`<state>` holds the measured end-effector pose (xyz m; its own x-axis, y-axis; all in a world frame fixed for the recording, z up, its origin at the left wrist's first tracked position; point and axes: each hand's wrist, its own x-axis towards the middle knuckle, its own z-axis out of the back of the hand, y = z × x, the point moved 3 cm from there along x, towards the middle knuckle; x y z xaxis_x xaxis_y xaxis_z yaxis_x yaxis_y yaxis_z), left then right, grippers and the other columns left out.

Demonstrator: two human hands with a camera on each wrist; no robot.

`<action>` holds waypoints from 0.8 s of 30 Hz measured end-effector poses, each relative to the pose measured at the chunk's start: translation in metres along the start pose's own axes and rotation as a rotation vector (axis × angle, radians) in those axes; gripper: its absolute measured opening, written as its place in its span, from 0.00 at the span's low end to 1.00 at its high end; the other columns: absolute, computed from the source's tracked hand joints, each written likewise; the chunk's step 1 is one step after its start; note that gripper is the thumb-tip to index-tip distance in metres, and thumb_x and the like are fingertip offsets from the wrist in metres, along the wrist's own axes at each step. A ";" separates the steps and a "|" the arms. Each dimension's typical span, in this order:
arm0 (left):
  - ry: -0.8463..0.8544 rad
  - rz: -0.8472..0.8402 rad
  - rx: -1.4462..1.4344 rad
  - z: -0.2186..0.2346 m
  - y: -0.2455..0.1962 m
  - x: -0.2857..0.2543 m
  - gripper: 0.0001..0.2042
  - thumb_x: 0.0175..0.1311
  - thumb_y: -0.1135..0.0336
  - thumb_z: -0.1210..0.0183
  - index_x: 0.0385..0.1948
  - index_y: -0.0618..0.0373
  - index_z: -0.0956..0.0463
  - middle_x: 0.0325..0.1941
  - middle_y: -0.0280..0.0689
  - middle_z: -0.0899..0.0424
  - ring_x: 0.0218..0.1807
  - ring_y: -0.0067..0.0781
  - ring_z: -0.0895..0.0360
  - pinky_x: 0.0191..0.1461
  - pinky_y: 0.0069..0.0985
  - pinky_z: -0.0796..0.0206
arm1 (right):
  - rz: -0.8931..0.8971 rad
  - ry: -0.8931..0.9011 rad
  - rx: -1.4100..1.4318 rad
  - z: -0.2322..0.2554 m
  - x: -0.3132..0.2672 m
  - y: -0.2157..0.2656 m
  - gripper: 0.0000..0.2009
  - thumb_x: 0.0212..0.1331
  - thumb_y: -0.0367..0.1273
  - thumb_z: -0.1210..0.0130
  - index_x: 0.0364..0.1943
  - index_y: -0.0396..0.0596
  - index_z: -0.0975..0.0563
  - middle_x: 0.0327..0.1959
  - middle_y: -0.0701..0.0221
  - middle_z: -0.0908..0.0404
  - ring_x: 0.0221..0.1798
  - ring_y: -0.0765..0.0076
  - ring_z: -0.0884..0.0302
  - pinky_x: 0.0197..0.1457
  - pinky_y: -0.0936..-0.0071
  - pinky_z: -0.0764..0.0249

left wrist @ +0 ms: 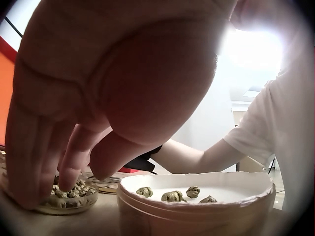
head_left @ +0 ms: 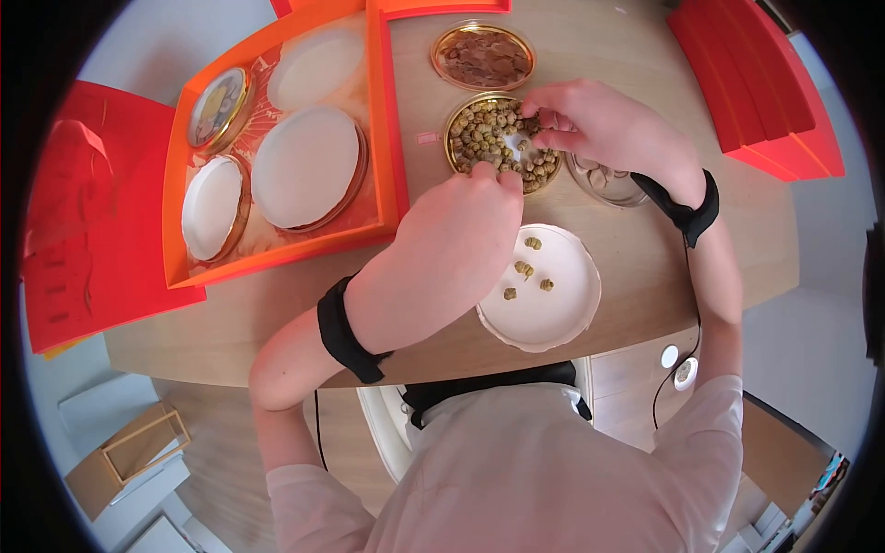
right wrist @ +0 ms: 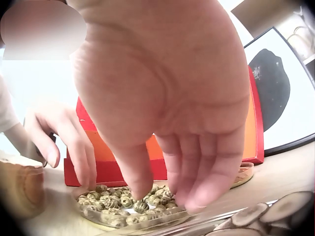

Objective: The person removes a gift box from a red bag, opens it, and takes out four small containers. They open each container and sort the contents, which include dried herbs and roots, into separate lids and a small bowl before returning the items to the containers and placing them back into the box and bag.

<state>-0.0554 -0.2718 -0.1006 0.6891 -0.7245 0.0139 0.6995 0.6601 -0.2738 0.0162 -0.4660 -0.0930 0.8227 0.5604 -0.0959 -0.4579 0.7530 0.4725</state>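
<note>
A round gold-rimmed clear dish point(head_left: 479, 138) holds many dried, curled green-brown herb nuggets point(right wrist: 110, 200), with a patch of white bottom showing among them. My right hand point(head_left: 595, 124) reaches in from the right; its thumb and fingers point down into the nuggets, spread apart, and the thumb tip is right at one nugget point(right wrist: 141, 206). From the near side my left hand point(head_left: 466, 240) hangs over the dish's front rim, its fingers extended downward. Just nearer the body sits a round white tub or lid point(head_left: 544, 323) with several such nuggets point(head_left: 546, 286) lying apart inside.
Behind the dish stands another gold-rimmed dish of reddish-brown flakes point(head_left: 482, 57). At its right, partly under my right wrist, is a dish of pale dried slices point(head_left: 604, 180). An orange gift box point(head_left: 396, 138) with round containers stands left; red boxes point(head_left: 756, 92) stand far right.
</note>
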 end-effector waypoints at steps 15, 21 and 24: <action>-0.153 0.068 0.214 0.018 -0.016 0.040 0.07 0.57 0.76 0.41 0.36 0.63 0.21 0.34 0.45 0.15 0.40 0.45 0.14 0.38 0.38 0.20 | 0.006 -0.039 -0.147 -0.008 0.003 0.000 0.12 0.57 0.31 0.33 0.42 0.41 0.19 0.32 0.57 0.16 0.40 0.46 0.18 0.46 0.53 0.24; -0.083 0.126 0.320 0.000 0.002 0.044 0.05 0.58 0.75 0.40 0.34 0.63 0.19 0.35 0.45 0.13 0.41 0.44 0.13 0.39 0.39 0.19 | -0.004 -0.045 -0.124 -0.010 0.006 0.001 0.12 0.56 0.30 0.32 0.42 0.40 0.20 0.31 0.57 0.17 0.39 0.46 0.18 0.44 0.53 0.25; -0.075 0.140 0.290 -0.002 -0.001 0.044 0.04 0.58 0.74 0.39 0.32 0.62 0.18 0.35 0.44 0.13 0.40 0.43 0.12 0.39 0.38 0.19 | -0.028 -0.067 -0.097 -0.013 0.007 -0.003 0.12 0.56 0.29 0.33 0.42 0.40 0.21 0.31 0.57 0.17 0.39 0.46 0.19 0.43 0.53 0.25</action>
<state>-0.0261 -0.3044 -0.1021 0.7869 -0.6132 0.0689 0.6142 0.7891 0.0073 0.0193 -0.4596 -0.1062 0.8549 0.5166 -0.0471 -0.4620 0.7996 0.3836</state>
